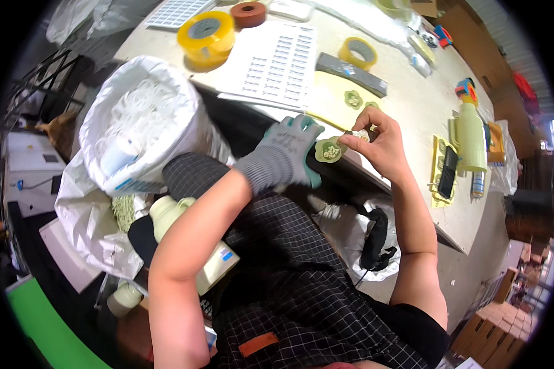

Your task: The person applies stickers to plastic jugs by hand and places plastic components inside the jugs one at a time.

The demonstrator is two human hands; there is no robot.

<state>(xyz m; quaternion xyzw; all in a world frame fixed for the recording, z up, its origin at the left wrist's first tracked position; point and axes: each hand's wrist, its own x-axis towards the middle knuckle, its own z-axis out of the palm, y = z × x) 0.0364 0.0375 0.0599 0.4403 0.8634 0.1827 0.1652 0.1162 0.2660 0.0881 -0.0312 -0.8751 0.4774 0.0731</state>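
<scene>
My left hand (284,152), in a grey knit glove with teal fingertips, is at the near table edge. Its fingers are stretched out and the thumb is spread away, with nothing visibly gripped. Bare, my right hand (381,144) is pinched shut beside it. Against its thumb tip is a green flower-shaped tag (329,151) with a pale pattern, just right of the gloved fingers. A small dark-and-white piece (358,134) also shows between the thumb and fingers; its kind is unclear. Beyond lies a yellow sheet (326,101) bearing similar green flower shapes (353,99).
Label sheets (277,64), a dark grey bar (351,74), clear yellowish tape (206,37) and another tape roll (357,53) lie on the table. A white bag (184,111) of clear rings stands left. At right are a pale green bottle (471,135) and a phone (448,171).
</scene>
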